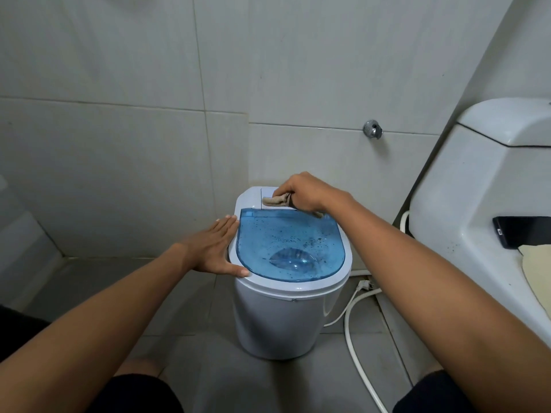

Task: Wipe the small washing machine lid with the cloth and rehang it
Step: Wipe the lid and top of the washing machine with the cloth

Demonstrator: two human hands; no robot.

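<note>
A small white washing machine stands on the tiled floor in front of me. Its clear blue lid is down and speckled with dark spots and droplets. My right hand is closed on a bunched beige cloth, pressed onto the white panel behind the lid. My left hand lies flat with fingers together against the machine's left rim, holding nothing.
A white toilet tank stands at the right with a black phone and a pale cloth on it. A white hose and plug lie on the floor. A chrome wall fitting sits above.
</note>
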